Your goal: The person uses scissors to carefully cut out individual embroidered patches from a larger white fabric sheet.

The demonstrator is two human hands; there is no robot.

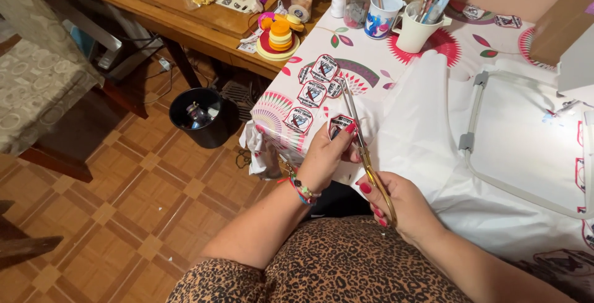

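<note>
**Scissors working at an embroidered patch on white fabric**

The right hand (399, 207) is gripping the handles of a pair of gold-handled scissors (365, 154), fingers closed through the loops, with the long blades pointing away from the person toward the middle of the bench (383, 55). The left hand (328, 154) is pinching a round embroidered patch (339, 123) against the white fabric (421, 129), thumb and fingers clamped on it, right beside the blades. The patch is sitting at the near-left edge of the bench, where the fabric is hanging over the side. Several finished patches (315, 83) are lying in a loose cluster just beyond it on the patterned cloth. An embroidery hoop (476, 111) is holding more of the white fabric on the right. A white mug of pens (416, 27) and a stack of coloured spools (279, 34) are standing at the far side. A black bin (198, 116) is resting on the tiled floor to the left.
</note>
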